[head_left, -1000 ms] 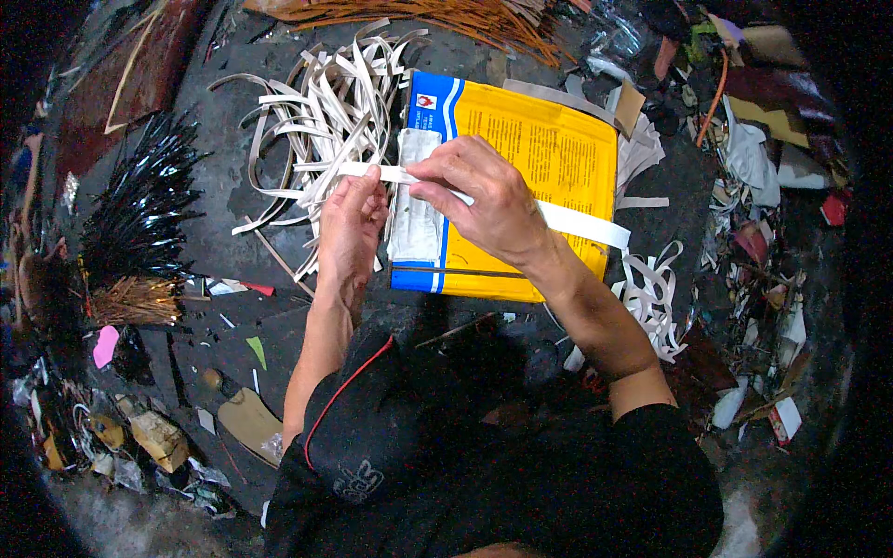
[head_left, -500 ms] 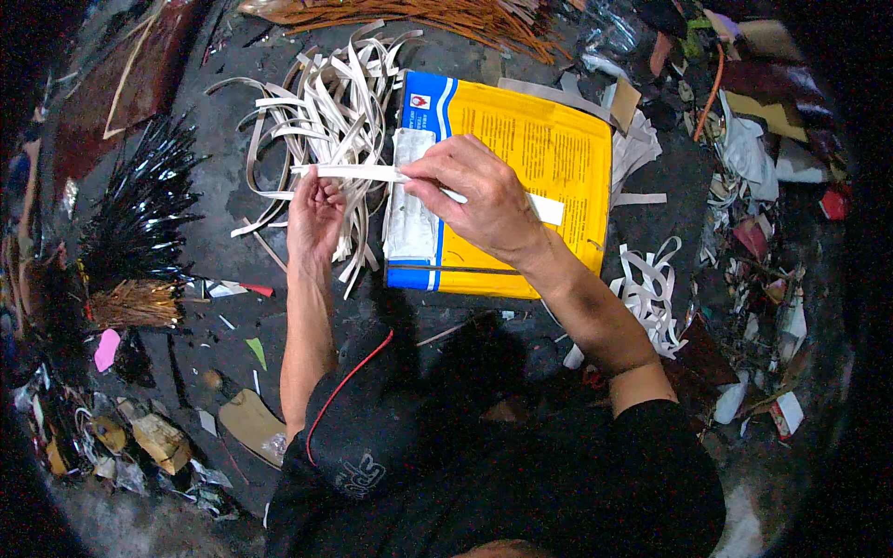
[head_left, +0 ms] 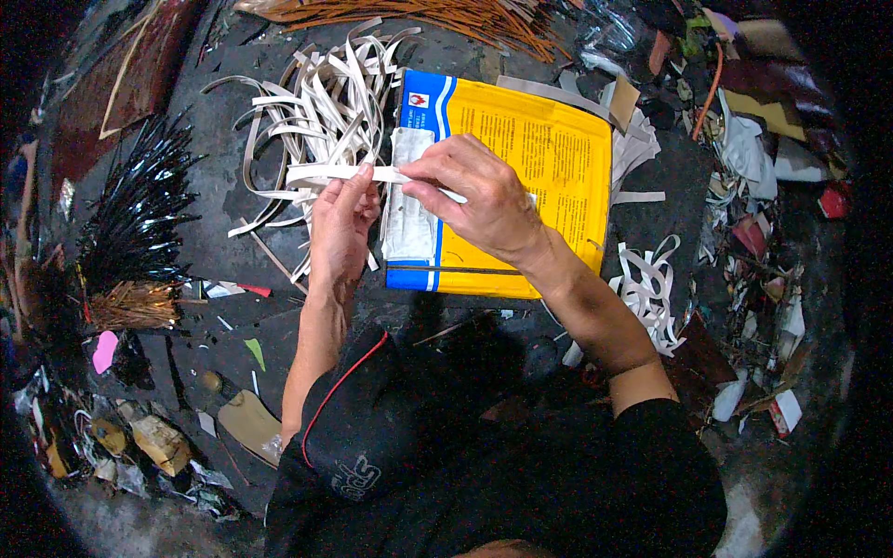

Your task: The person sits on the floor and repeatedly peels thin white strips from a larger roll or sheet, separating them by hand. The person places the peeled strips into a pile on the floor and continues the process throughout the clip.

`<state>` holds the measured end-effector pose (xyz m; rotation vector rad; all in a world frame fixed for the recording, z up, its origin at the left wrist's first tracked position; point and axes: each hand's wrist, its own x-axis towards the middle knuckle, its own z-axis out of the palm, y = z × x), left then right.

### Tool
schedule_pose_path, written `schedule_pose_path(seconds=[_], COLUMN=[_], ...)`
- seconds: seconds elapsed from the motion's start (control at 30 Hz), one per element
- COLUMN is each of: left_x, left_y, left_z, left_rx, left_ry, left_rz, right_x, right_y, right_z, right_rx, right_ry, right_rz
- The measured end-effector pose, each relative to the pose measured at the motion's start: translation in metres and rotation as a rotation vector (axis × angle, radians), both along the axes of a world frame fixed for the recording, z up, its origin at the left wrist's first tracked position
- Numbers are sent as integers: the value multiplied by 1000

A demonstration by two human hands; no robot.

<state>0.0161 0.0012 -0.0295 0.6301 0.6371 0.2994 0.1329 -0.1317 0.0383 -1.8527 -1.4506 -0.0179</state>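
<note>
A pale flat strip is stretched crosswise between my two hands. My left hand pinches it between thumb and fingers, with its free end sticking out to the left. Close by, my right hand grips the same strip with thumb and fingertips, and a bit of white shows under its palm. Beneath the right hand lies a yellow and blue flat panel with a worn whitish pad along its left side. A tangled heap of pale strips lies just beyond the left hand.
A smaller bundle of white strips sits right of the panel. At the left are a bunch of black shiny strips and a golden-brown bundle. Orange-brown strips lie at the far edge. Mixed scraps litter the right.
My left hand has slid right along the strip, closer to my right hand, leaving more of the strip's end out to the left. The right hand has barely moved.
</note>
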Motion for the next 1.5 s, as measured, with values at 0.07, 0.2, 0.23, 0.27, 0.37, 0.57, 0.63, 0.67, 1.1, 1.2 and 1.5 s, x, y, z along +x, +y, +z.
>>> schedule_pose_path(seconds=[0.07, 0.2, 0.23, 0.27, 0.37, 0.57, 0.63, 0.67, 1.1, 1.2, 1.5], left_x=[-3, -5, -5, -6, -12, -15, -21, -22, -29, -32, -37], left_y=[6, 16, 18, 22, 32, 39, 48, 49, 66, 69, 89], left_z=[-17, -43, -46, -50, -63, -61, -64, -66, -87, -87, -16], left_rx=[-7, 38, 61, 60, 62, 132, 139, 134, 184, 180, 13], left_ry=[13, 78, 100, 107, 82, 176, 167, 151, 166, 159, -21], left_rz=[20, 66, 79, 84, 78, 110, 111, 115, 176, 153, 244], right_x=[0, 0, 1, 2, 2, 0, 1, 2, 2, 2, -20], right_y=[0, -2, -4, -4, -2, 5, -2, -5, -2, -3, -20], right_z=[0, 1, 2, 2, 4, 4, 2, 1, 0, 3, 23], right_rx=[0, -32, -34, -36, -24, 12, -20, -36, -39, -57, -244], right_ry=[1, 23, 14, 5, 4, 4, -3, -7, -63, -119, -360], right_rz=[-3, 10, 12, 14, 13, 22, 9, 2, 13, 28, -69])
